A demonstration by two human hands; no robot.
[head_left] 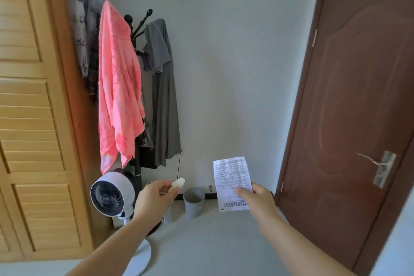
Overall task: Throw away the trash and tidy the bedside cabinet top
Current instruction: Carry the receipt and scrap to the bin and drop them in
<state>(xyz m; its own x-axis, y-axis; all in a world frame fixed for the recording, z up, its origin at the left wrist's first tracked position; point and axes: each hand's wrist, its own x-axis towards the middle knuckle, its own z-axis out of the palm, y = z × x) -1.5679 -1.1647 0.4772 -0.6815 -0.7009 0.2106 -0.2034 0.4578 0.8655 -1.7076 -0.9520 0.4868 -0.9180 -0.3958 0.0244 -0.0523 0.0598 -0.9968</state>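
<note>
My left hand [154,199] pinches a small crumpled white tissue [178,184] between thumb and fingers, held out in front of me. My right hand [257,200] grips a printed white paper leaflet [231,182] by its lower right edge, the sheet standing upright. A small grey trash bin [193,203] stands on the floor against the wall, between and a little beyond both hands. The tissue hangs just left of and above the bin's rim. The bedside cabinet is out of view.
A white round fan [112,194] on a stand sits at the left of the bin. Behind it a coat rack [140,29] holds a pink cloth [118,96] and grey clothes. A louvred wooden wardrobe [33,119] fills the left; a closed brown door [358,107] is at the right.
</note>
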